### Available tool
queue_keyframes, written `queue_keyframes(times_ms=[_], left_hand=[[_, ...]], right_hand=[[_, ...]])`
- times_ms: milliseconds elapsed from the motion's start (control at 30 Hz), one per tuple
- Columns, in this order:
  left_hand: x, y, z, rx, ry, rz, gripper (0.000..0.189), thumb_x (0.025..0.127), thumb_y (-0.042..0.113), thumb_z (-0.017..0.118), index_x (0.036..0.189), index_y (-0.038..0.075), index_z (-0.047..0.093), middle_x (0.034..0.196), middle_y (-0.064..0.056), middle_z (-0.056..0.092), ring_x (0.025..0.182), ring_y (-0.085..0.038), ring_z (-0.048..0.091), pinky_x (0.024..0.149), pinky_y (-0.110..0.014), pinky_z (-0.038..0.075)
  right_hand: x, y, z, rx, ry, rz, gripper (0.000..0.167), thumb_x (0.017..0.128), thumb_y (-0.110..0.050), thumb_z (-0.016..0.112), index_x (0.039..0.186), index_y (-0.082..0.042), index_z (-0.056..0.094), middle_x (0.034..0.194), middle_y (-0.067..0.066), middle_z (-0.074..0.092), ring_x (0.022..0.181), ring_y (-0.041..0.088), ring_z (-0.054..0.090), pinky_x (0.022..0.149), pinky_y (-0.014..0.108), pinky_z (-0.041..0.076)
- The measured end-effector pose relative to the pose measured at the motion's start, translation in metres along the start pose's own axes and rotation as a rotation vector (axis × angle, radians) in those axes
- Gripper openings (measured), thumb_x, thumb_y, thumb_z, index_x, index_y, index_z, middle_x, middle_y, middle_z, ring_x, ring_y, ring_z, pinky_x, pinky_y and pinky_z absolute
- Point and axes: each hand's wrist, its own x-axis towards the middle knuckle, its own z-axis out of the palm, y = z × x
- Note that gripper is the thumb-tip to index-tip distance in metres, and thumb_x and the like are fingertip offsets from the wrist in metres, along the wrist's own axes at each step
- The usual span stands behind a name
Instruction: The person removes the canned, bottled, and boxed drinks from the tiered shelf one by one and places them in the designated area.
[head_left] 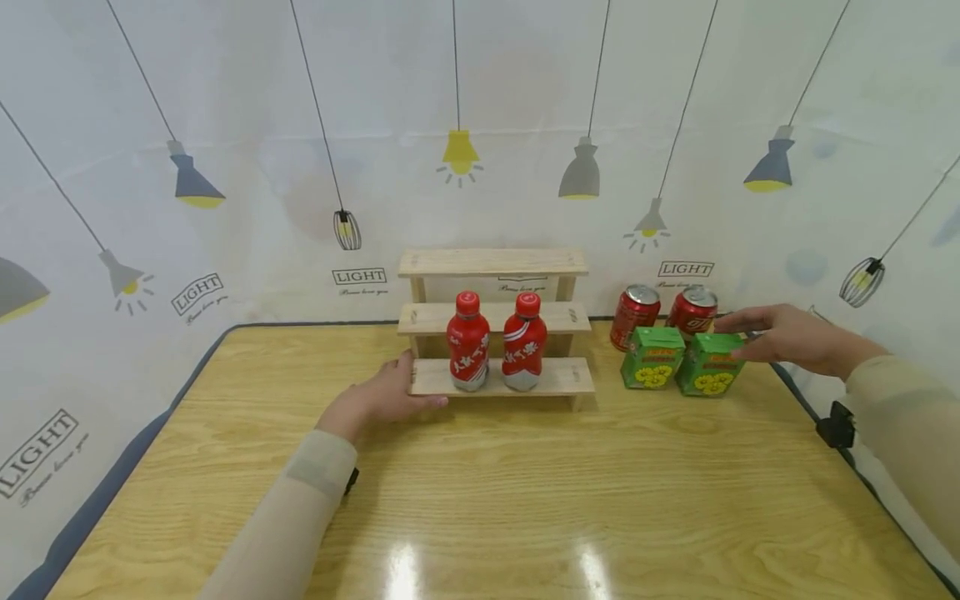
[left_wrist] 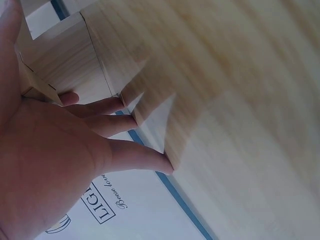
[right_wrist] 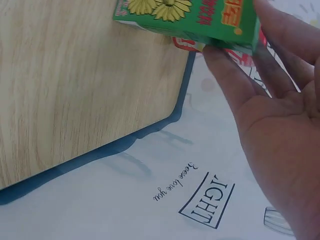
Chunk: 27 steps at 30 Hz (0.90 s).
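Observation:
A three-step wooden rack (head_left: 493, 262) stands at the back of the table. My left hand (head_left: 386, 392) holds the left end of its lowest step, the thumb in front; in the left wrist view the other fingers (left_wrist: 137, 152) touch the tabletop. Two red bottles (head_left: 468, 342) with red caps stand upright side by side on that step. To the right, my right hand (head_left: 795, 337) holds the upper part of the right-hand green drink carton (head_left: 711, 367), thumb in front and fingers behind. A matching carton (head_left: 652, 358) stands to its left.
Behind the cartons stand two red drink cans, one at left (head_left: 636, 317) and one at right (head_left: 692, 310). The wooden table (head_left: 480, 483) has a dark blue border. A white curtain (head_left: 510, 75) printed with lamps surrounds its back and sides.

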Motion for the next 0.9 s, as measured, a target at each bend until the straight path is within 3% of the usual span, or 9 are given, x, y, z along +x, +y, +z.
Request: queue_keyframes(times_ms=[67, 133, 333, 733, 900], left_hand=[[0.000, -0.001, 0.000, 0.000, -0.001, 0.003, 0.119, 0.091, 0.068, 0.074, 0.170, 0.006, 0.011, 0.170, -0.028, 0.034, 0.159, -0.047, 0.034, 0.128, -0.067, 0.032], [0.000, -0.001, 0.000, 0.004, -0.004, 0.004, 0.120, 0.091, 0.069, 0.073, 0.170, 0.005, 0.010, 0.170, -0.029, 0.033, 0.159, -0.047, 0.034, 0.128, -0.066, 0.032], [0.001, -0.002, 0.000, 0.022, 0.001, -0.022, 0.125, 0.087, 0.077, 0.071, 0.170, 0.005, 0.010, 0.170, -0.030, 0.031, 0.159, -0.047, 0.033, 0.127, -0.069, 0.031], [0.003, -0.002, -0.002, -0.001, 0.003, -0.026, 0.124, 0.086, 0.076, 0.072, 0.169, 0.007, 0.013, 0.170, -0.028, 0.032, 0.159, -0.046, 0.032, 0.126, -0.075, 0.027], [0.004, -0.004, 0.000, 0.007, 0.003, -0.026, 0.125, 0.086, 0.077, 0.072, 0.169, 0.005, 0.013, 0.169, -0.029, 0.034, 0.158, -0.047, 0.034, 0.125, -0.073, 0.030]], right_hand=[[0.003, -0.001, 0.002, -0.027, -0.004, 0.003, 0.070, 0.100, -0.023, 0.074, 0.159, 0.000, 0.044, 0.169, 0.033, 0.030, 0.151, 0.055, 0.038, 0.102, 0.042, 0.060], [0.005, -0.001, 0.004, -0.045, 0.000, 0.011, 0.071, 0.099, -0.022, 0.075, 0.159, 0.001, 0.044, 0.169, 0.035, 0.027, 0.152, 0.061, 0.029, 0.104, 0.050, 0.059], [0.006, -0.005, 0.005, -0.067, 0.019, 0.007, 0.070, 0.097, -0.018, 0.076, 0.157, 0.002, 0.047, 0.168, 0.035, 0.029, 0.152, 0.062, 0.029, 0.108, 0.059, 0.056], [0.003, -0.010, 0.001, -0.083, 0.020, 0.010, 0.072, 0.096, -0.021, 0.078, 0.157, 0.002, 0.047, 0.167, 0.035, 0.033, 0.150, 0.061, 0.033, 0.102, 0.051, 0.060], [0.003, -0.011, 0.003, -0.101, 0.016, 0.017, 0.070, 0.097, -0.022, 0.077, 0.157, 0.001, 0.048, 0.166, 0.036, 0.033, 0.147, 0.062, 0.038, 0.103, 0.053, 0.060]])
